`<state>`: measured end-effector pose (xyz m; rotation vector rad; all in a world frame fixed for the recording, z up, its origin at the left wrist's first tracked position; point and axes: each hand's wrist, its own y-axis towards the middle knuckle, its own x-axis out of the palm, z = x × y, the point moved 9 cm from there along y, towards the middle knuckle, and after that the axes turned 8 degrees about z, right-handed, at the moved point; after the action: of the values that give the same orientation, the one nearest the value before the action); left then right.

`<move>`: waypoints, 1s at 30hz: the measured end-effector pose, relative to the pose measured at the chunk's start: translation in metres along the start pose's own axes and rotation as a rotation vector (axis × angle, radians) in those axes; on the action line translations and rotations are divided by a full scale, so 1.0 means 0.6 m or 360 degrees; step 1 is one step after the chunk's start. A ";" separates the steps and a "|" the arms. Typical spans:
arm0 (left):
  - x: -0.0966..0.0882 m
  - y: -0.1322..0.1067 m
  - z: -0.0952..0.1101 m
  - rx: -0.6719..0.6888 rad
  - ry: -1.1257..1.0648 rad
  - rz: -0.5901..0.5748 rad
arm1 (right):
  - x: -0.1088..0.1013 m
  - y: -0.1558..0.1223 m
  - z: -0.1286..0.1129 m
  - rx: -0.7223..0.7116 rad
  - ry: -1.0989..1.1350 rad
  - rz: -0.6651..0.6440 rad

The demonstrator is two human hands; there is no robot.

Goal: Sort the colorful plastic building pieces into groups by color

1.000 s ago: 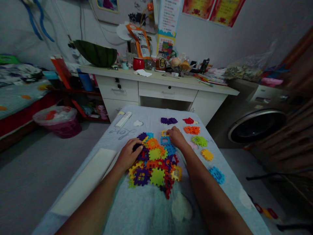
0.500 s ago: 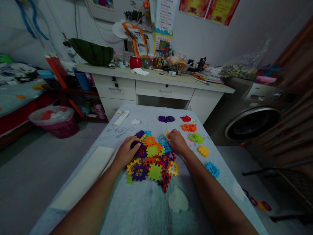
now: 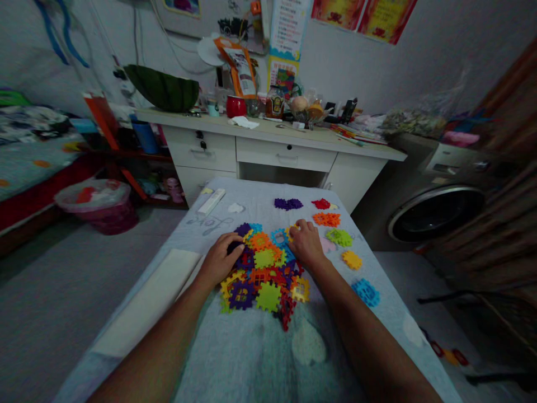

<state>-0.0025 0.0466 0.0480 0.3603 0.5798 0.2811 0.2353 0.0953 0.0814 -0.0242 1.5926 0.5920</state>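
Mixed pile [image 3: 264, 258] of toothed plastic squares, mid-frame on the cloth-covered table [image 3: 247, 358], one hand at either side. Left hand [image 3: 220, 261] at the pile's left edge: thumb apart from curled fingers, a dark purple piece [image 3: 235, 245] in the gap between them; can't tell if gripped or only touched. Right hand [image 3: 305, 244] at the upper right edge: fingers bent downward, partly closed, fingertips at a small yellow piece [image 3: 290, 229] mostly hidden by them (can't tell whether it's pinched or just touched).

Key relation: the yellow piece lies at the right hand's fingertips, on the pile's far edge, so right is clearly the nearer hand; left sits across the pile from it. Just left of the yellow one is a blue window piece [image 3: 273, 238], near the right fingers too. Long axis: none to speak of on the squares; the pile runs somewhat longer from far edge to near edge than across.

Sorted groups make a curved line beyond and right of the right hand: purple group [image 3: 288, 204] upper centre, then red group [image 3: 321, 204], orange group [image 3: 327, 219], green group [image 3: 339, 237], yellow group [image 3: 352, 259], and blue group [image 3: 366, 293] lowest, right of the forearm. The yellow group is well apart from the fingertips, toward frame right and lower.
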 end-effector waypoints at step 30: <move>0.001 0.000 -0.002 0.0039 0.0019 0.0006 | -0.069 -0.008 0.081 0.0113 0.0216 0.0158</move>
<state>-0.0024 0.0473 0.0469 0.3835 0.5949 0.2800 0.2874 0.0961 0.1187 0.0697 1.7537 0.6210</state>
